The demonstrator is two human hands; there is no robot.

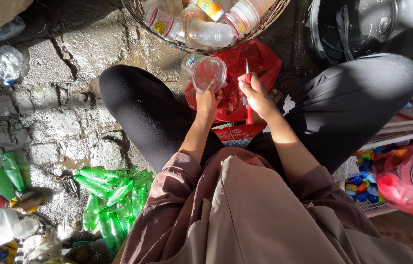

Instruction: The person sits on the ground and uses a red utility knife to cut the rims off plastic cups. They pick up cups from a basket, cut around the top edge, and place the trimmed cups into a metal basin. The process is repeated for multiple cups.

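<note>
Partly hidden: left hand [209,100] fingers grasping clear round plastic cup [208,73]; right hand [257,95] clenched around slim red-handled blade [248,98], tip thin.

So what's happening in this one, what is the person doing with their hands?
A person sits with knees apart over a stone floor. The left hand holds a clear plastic cup, its open mouth turned toward the camera. The right hand grips a red-handled blade, tip pointing up beside the cup. A red plastic bag lies under the hands, a wicker basket of clear bottles stands ahead, and flattened green bottles lie to the left.
</note>
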